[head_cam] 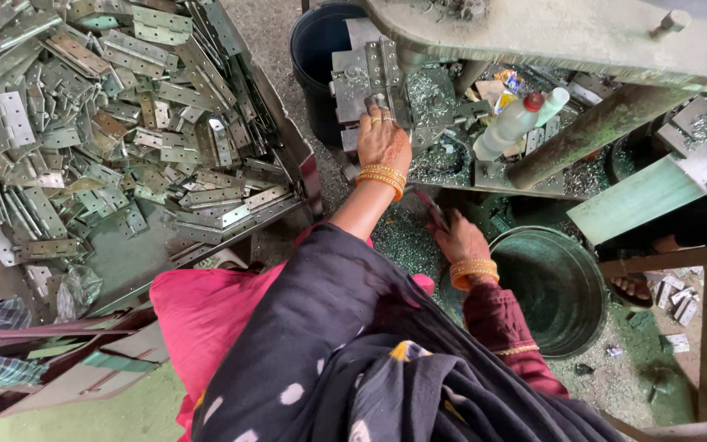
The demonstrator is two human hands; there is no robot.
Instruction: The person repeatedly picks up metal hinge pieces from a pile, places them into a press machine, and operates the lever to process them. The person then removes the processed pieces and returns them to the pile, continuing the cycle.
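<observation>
Two hands are at work. The left hand (383, 139) reaches forward toward twelve o'clock, fingers curled narrow around a grey metal hinge (380, 101) that sits on the fixture (362, 78) of a press; a ring and several gold bangles show on it. The right hand (460, 239) hangs low at about two o'clock from the person's lap, also bangled, fingers folded down over something among the metal shavings (403, 241); whether it holds anything, I cannot tell.

The hinge is dull silver, flat, two leaves joined at a knuckle, with small screw holes.

At ten o'clock a large metal tray (288, 155) holds a heap of similar hinges (108, 123), far too many to count, lying loose and crosswise. One dark blue bucket (317, 57) stands at twelve o'clock behind the fixture; its contents are hidden. One round green-black basin (562, 286) sits at three o'clock, just beside the right hand, and looks bare inside. One white plastic bottle with a red cap (509, 124) lies tilted at one o'clock on the press shelf, amid shavings and scraps.
</observation>
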